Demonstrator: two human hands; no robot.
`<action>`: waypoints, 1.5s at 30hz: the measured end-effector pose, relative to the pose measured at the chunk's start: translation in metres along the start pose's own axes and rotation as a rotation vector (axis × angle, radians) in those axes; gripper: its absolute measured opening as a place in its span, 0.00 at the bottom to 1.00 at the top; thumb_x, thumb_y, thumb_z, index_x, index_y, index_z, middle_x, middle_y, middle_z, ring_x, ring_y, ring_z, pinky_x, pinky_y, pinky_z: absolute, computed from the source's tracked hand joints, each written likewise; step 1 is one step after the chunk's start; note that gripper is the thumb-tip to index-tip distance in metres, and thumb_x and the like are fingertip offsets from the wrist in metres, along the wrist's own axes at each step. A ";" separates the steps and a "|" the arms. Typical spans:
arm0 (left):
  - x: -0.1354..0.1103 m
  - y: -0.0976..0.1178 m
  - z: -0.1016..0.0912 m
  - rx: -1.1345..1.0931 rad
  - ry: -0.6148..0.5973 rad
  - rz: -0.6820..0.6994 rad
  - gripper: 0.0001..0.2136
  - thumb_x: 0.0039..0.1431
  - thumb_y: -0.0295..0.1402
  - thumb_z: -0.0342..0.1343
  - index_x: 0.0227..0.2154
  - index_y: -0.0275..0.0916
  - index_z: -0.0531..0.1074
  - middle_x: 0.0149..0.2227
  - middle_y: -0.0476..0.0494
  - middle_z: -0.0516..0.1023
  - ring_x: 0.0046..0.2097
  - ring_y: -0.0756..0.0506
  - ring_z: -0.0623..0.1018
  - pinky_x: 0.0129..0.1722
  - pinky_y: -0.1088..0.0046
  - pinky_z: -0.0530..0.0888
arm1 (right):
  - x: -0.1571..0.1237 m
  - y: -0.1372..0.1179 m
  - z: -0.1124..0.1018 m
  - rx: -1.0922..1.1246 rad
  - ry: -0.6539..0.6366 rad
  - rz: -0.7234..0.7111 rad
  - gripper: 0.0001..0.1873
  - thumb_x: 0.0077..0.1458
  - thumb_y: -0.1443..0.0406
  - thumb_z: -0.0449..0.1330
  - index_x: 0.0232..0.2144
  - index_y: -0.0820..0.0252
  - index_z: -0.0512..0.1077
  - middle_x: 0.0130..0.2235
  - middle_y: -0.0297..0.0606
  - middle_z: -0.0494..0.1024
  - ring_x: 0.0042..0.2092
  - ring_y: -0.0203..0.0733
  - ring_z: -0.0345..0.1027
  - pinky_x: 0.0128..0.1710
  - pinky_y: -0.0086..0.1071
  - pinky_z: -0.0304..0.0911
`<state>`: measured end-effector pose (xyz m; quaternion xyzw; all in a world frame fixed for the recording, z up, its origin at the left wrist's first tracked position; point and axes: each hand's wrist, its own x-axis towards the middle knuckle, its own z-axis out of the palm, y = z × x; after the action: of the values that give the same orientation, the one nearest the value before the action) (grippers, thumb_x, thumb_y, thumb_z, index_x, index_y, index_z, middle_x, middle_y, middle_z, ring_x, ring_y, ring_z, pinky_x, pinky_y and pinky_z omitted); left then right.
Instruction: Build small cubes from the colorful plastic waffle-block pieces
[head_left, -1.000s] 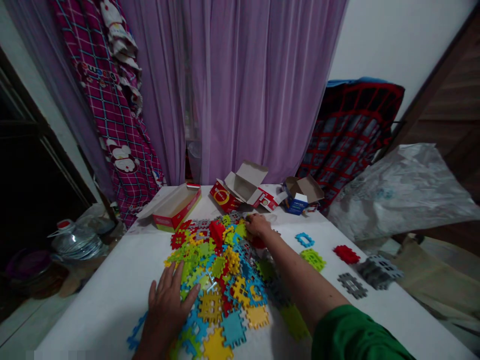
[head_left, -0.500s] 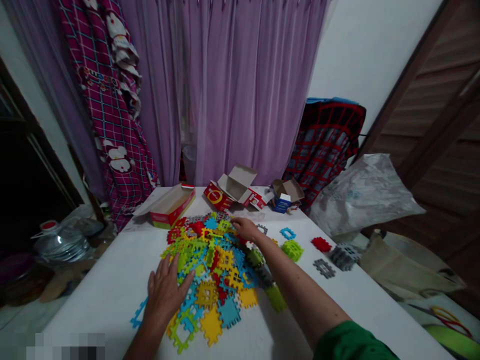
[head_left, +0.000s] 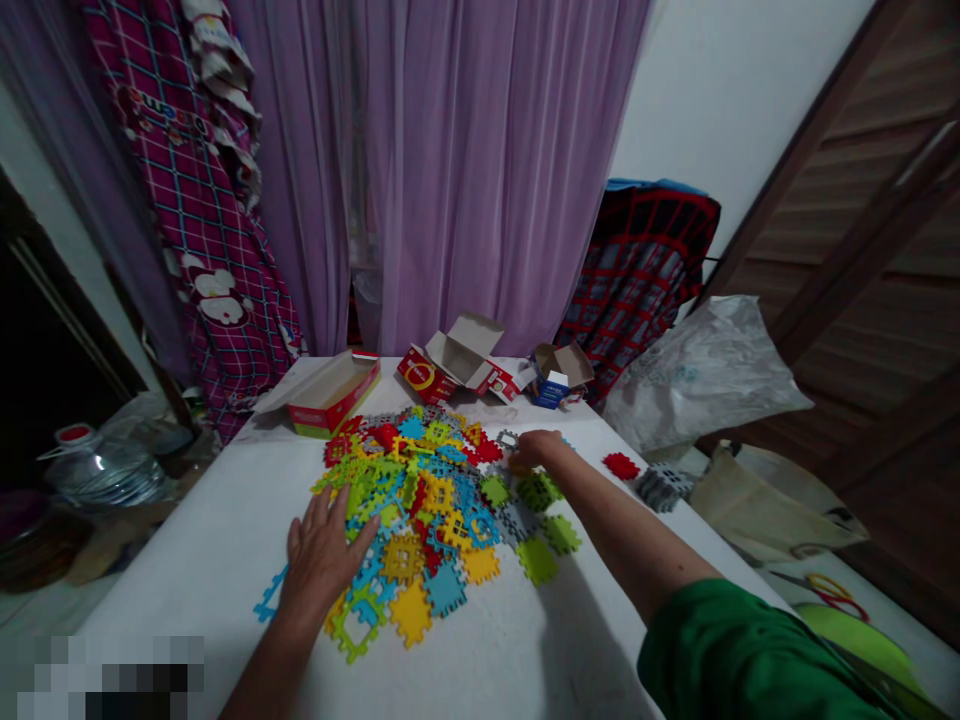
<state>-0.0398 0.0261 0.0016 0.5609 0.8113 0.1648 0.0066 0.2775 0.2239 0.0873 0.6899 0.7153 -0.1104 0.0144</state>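
Note:
My left hand [head_left: 324,550] lies with its fingers spread on the left side of a heap of interlocking plastic tiles [head_left: 420,500] in yellow, green, blue, red and grey. My right hand [head_left: 536,449] is past the heap's right side, fingers curled down and closed together; whatever is in them is hidden. A grey square ring tile [head_left: 508,438] sits just left of its fingertips. Under the right wrist is a green piece [head_left: 540,490], partly covered. Two flat light-green tiles, the nearer one [head_left: 537,562] by the heap's edge, lie below the right forearm.
Open cardboard boxes stand along the table's far edge: a long red one [head_left: 330,405], a red one [head_left: 427,375] and a blue one [head_left: 551,388]. A red tile [head_left: 621,465] and a grey cube [head_left: 664,486] are at the right edge. A plastic bag [head_left: 697,370] hangs beyond.
My right hand has moved right, from the top of the heap to beyond its right side. My left hand stays spread on the heap. The view has shifted slightly.

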 end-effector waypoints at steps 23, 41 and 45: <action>0.001 -0.003 -0.002 -0.043 0.034 0.015 0.33 0.61 0.51 0.41 0.64 0.36 0.60 0.67 0.32 0.60 0.68 0.35 0.58 0.65 0.49 0.55 | -0.108 0.113 0.036 0.660 0.555 0.206 0.21 0.56 0.58 0.50 0.48 0.60 0.73 0.44 0.46 0.80 0.42 0.46 0.75 0.44 0.38 0.67; 0.008 -0.021 -0.006 -0.251 0.454 0.226 0.25 0.60 0.47 0.44 0.52 0.36 0.70 0.54 0.34 0.76 0.56 0.37 0.74 0.59 0.58 0.68 | -0.116 0.068 0.082 0.383 0.480 0.335 0.39 0.54 0.57 0.57 0.64 0.65 0.54 0.56 0.49 0.72 0.56 0.51 0.66 0.54 0.37 0.60; 0.012 -0.027 0.001 -0.244 0.487 0.247 0.25 0.60 0.48 0.45 0.52 0.37 0.71 0.54 0.35 0.76 0.56 0.37 0.74 0.58 0.58 0.69 | -0.115 0.066 0.077 0.328 0.433 0.368 0.40 0.55 0.56 0.57 0.65 0.65 0.53 0.53 0.48 0.74 0.54 0.52 0.68 0.51 0.38 0.62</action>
<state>-0.0686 0.0284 -0.0050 0.5943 0.6888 0.3903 -0.1412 0.3380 0.0987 0.0226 0.8081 0.5378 -0.0705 -0.2298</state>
